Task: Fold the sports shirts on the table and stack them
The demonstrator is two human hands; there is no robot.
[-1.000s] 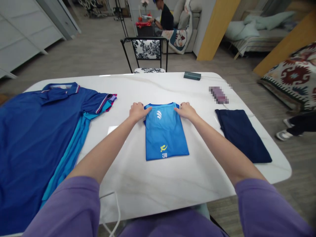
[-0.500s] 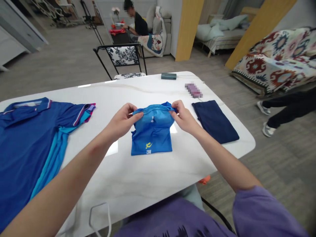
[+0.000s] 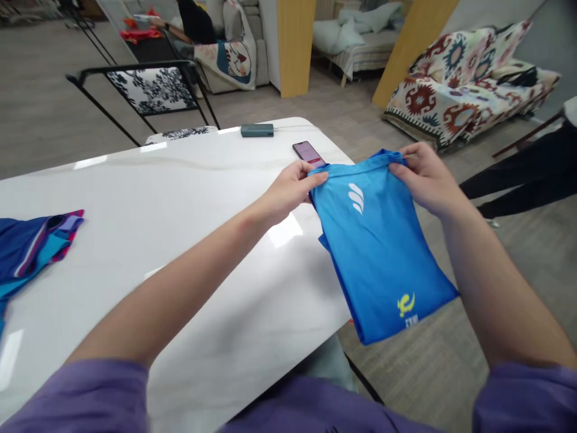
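Note:
A folded blue shirt hangs from both hands over the right side of the table, a white logo near its top and a yellow mark low down. My left hand pinches its upper left corner between thumb and fingers. At the upper right corner, my right hand is closed on the cloth in the same way. The shirt hides the table's right corner, and the dark navy folded cloth is not visible behind it. Just beyond my left hand lies a phone with its screen lit.
The white table spreads before me. A dark green power bank lies at its far edge, with a patterned chair behind. Stacked shirts are at the left. A person's legs show on the right, and a sofa stands behind.
Both hands have lifted the blue shirt off the table and carried it right, so it now hangs stretched out. The view has turned to the right.

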